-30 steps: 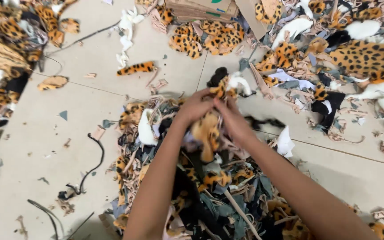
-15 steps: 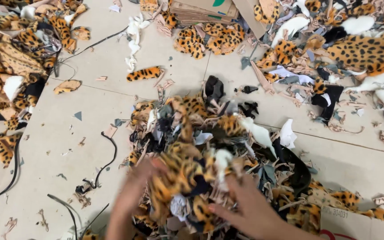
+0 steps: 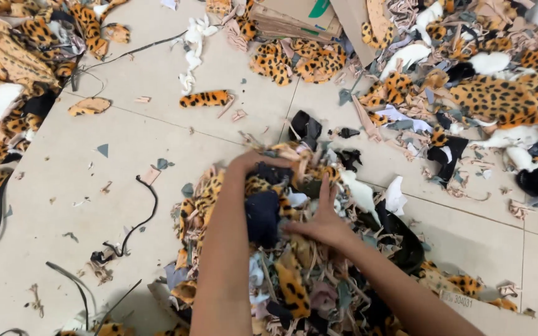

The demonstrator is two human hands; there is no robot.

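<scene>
The floor (image 3: 63, 186) is big and pale, made of tiles, and bits of cloth lie all over it. In the middle sits a big heap of scraps (image 3: 281, 249), with spotted orange fur, black bits, white bits and thin strips all mixed up. More spotted fur lies in a pile at the far left (image 3: 7, 74) and in another pile at the far right (image 3: 499, 93). A flat brown cardboard box (image 3: 294, 15) rests at the top. A small spotted fur piece (image 3: 204, 98) lies alone on the tiles, and a thin black cord (image 3: 144, 214) curls just beside the heap. The left hand (image 3: 250, 165) is pushed into the top of the heap, and I cannot tell if its grip is closed on anything. The right hand (image 3: 325, 218) lies flat on the scraps with fingers spread wide, holding nothing. The scraps look soft, light and floppy, so they would likely slip apart; scooping a bunch from underneath seems the best hold.
</scene>
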